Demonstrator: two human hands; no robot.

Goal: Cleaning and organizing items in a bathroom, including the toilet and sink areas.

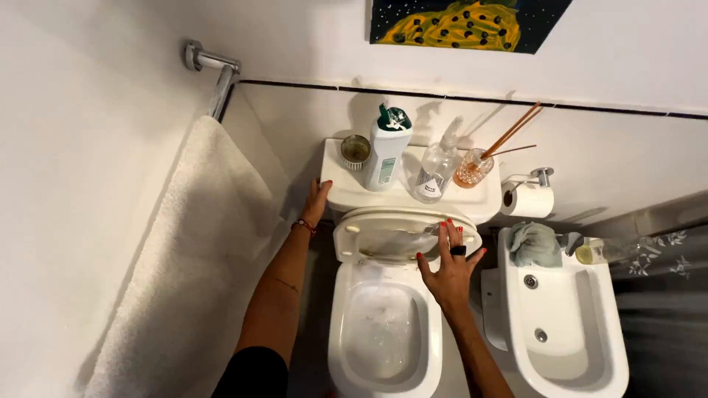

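The left hand (317, 200) lies flat and open against the left side of the white cistern (346, 193), with the fingers stretched upward; it holds nothing, and a thin bracelet sits on the wrist. The right hand (448, 264) is spread wide, the fingers apart, and the fingertips (445, 230) touch the raised toilet seat (383, 234), which stands tilted up against the cistern; this hand also grips nothing, and it wears one dark ring. Below the seat there is one white toilet bowl (383, 332), open, with some marks inside it. On top of the cistern stand four things in a row: one small round metal tin (355, 151) at the left, then one white bottle with a green cap (388, 149), then one clear spray bottle (438, 166), and at the right one glass reed diffuser (476, 168) with several thin sticks. To the right of the cistern hangs one roll of toilet paper (528, 200) on a metal holder. Beside the toilet, at the right, is one white bidet (564, 332) with one greenish cloth (535, 245) lying on its back edge and one tap next to it. On the left wall hangs one white towel (184, 258) from one metal bar (214, 70). One painting (464, 23) in yellow and dark blue is on the wall above.
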